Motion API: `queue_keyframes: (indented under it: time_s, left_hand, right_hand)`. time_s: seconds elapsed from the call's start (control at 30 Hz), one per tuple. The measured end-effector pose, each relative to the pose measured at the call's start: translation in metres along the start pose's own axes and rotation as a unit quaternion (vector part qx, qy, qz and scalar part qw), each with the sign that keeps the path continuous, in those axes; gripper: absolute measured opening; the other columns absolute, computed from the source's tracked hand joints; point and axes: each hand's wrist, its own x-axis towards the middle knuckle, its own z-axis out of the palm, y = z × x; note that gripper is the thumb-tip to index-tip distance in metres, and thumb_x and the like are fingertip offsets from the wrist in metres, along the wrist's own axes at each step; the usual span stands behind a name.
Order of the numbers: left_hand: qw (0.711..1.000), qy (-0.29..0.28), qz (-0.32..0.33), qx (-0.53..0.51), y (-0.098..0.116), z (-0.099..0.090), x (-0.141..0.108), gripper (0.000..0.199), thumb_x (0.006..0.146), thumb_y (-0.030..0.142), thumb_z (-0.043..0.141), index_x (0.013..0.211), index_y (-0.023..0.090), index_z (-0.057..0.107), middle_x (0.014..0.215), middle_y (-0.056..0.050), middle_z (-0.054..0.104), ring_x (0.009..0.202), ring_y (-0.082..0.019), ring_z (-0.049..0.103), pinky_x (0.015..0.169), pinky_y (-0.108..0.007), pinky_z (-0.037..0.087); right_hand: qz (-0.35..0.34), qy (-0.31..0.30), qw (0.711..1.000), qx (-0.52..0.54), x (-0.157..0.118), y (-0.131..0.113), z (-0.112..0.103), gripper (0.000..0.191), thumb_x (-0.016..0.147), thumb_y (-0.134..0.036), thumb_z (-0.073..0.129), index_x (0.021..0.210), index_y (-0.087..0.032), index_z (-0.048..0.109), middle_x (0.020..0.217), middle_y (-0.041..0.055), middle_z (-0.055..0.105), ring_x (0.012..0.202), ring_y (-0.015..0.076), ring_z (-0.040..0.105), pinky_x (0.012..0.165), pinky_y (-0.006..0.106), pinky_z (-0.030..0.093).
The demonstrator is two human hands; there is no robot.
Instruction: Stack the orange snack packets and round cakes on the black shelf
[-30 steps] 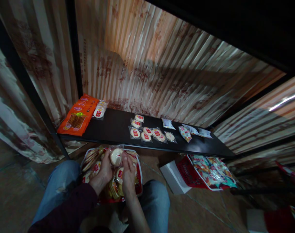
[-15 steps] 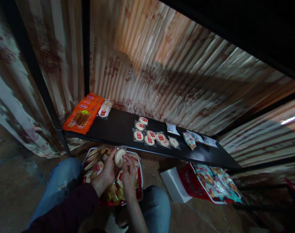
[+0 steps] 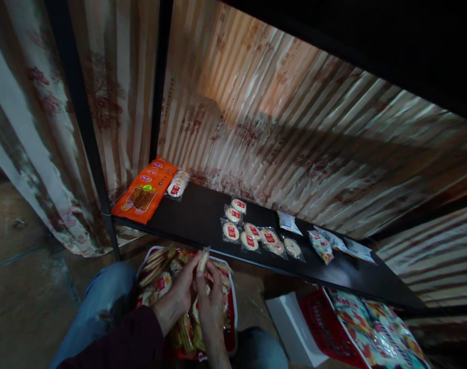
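A pale round wrapped cracker (image 3: 203, 260) is turned nearly edge-on between my two hands. My left hand (image 3: 184, 284) grips its left side, and my right hand (image 3: 210, 294) has its fingers on the right side. Both hands are over a red box with a white rim (image 3: 234, 307), filled with wrapped snacks. On the black shelf (image 3: 195, 218) in front lie several round white crackers in clear wrappers with red labels, such as the wrapped cracker (image 3: 231, 231) near the front edge.
An orange snack bag (image 3: 144, 190) lies at the shelf's left end beside a row of wrapped crackers (image 3: 177, 184). Small packets (image 3: 321, 246) lie toward the right. Below stands a white box (image 3: 295, 328) beside a red bag of snacks (image 3: 327, 325). Black posts (image 3: 83, 118) frame the shelf.
The cracker in my hands has turned from showing its flat face to nearly edge-on. The view has shifted, so the shelf and boxes appear lower and farther right.
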Motion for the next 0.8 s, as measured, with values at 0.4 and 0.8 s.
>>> queue_keyframes:
  time_s: [0.4, 0.8]
  left_hand:
    - [0.983, 0.028, 0.149, 0.101, 0.026, 0.019, 0.005, 0.026, 0.055, 0.032, 0.073, 0.074, 0.015, 0.067, 0.074, -0.002, 0.068, 0.071, -0.016, 0.061, 0.070, -0.027, 0.046]
    - [0.955, 0.032, 0.206, 0.209, 0.037, -0.007, 0.003, 0.031, 0.058, 0.028, 0.063, 0.085, 0.015, 0.070, 0.092, -0.009, 0.071, 0.094, -0.024, 0.061, 0.086, -0.035, 0.043]
  right_hand:
    - [0.020, -0.015, 0.994, 0.109, 0.026, -0.033, -0.006, 0.043, 0.079, -0.041, 0.057, 0.114, -0.017, 0.063, 0.108, 0.0098, 0.069, 0.101, 0.0236, 0.063, 0.085, 0.032, 0.049]
    - [0.144, 0.021, 0.954, 0.263, 0.040, 0.015, 0.009, 0.044, 0.075, -0.045, 0.059, 0.109, -0.017, 0.065, 0.104, 0.0089, 0.068, 0.094, 0.0226, 0.063, 0.082, 0.034, 0.049]
